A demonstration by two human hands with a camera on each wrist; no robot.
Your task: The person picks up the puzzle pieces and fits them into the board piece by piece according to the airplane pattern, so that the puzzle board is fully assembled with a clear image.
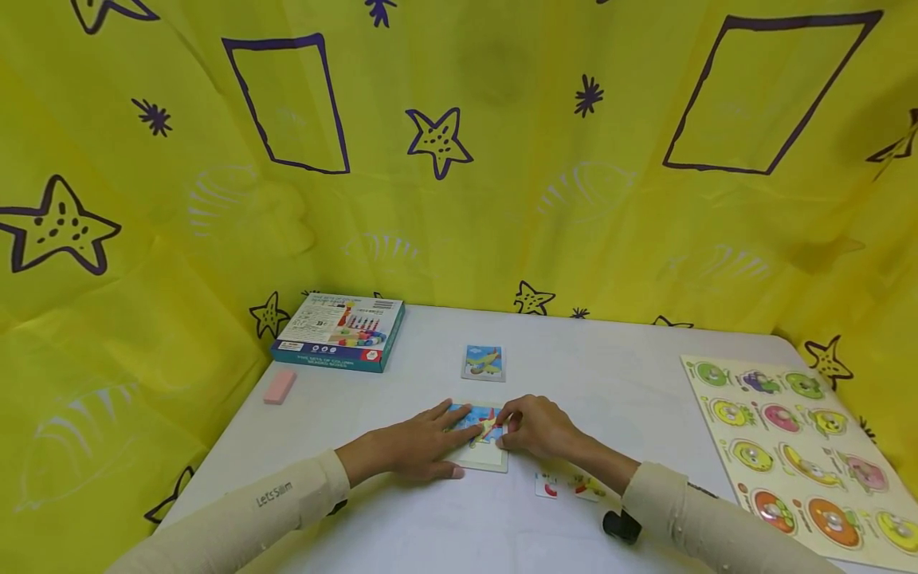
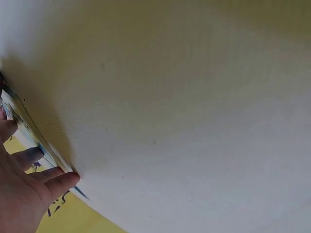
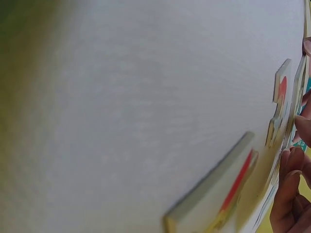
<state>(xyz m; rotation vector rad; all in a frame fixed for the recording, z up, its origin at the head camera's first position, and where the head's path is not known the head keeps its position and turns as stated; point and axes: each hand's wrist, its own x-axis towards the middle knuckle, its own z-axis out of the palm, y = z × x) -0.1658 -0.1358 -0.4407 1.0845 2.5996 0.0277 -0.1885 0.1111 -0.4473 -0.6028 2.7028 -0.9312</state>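
Note:
A small jigsaw board (image 1: 482, 456) with a blue picture showing a red and yellow plane lies on the table, its lower part pale and unfilled. Across its left side rest the spread fingers of my left hand (image 1: 421, 443), which also appears in the left wrist view. At the board's right edge my right hand (image 1: 539, 426), fingers curled, pinches a jigsaw piece (image 1: 488, 426) against the picture; its fingers partly hide it. Two loose pieces, one with red (image 1: 546, 485) and one with yellow (image 1: 586, 487), lie below the right hand.
Behind the board lies a small plane picture card (image 1: 484, 363). A boxed bead set (image 1: 340, 332) and a pink block (image 1: 280, 387) are at the left. On the right lies a large fruit puzzle board (image 1: 778, 458). A black object (image 1: 621, 527) is beside the right sleeve.

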